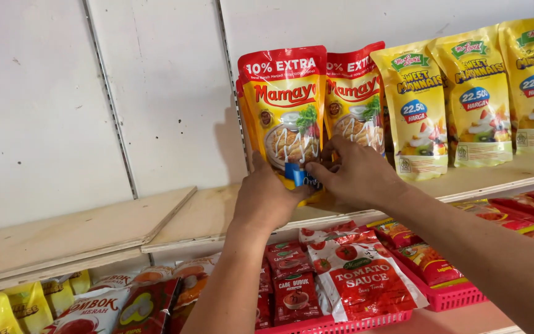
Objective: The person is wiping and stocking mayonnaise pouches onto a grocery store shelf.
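Mayonnaise pouch [284, 111], red-topped and yellow, stands upright on our wooden shelf [205, 213] against the white back panel. Our left hand [266, 198] grips its base from seven o'clock; our right hand [356, 176] pinches it from four o'clock. A second matching pouch [356, 99] stands at three o'clock, yellow pouches [474, 93] beyond, a red basket [452, 297] below.
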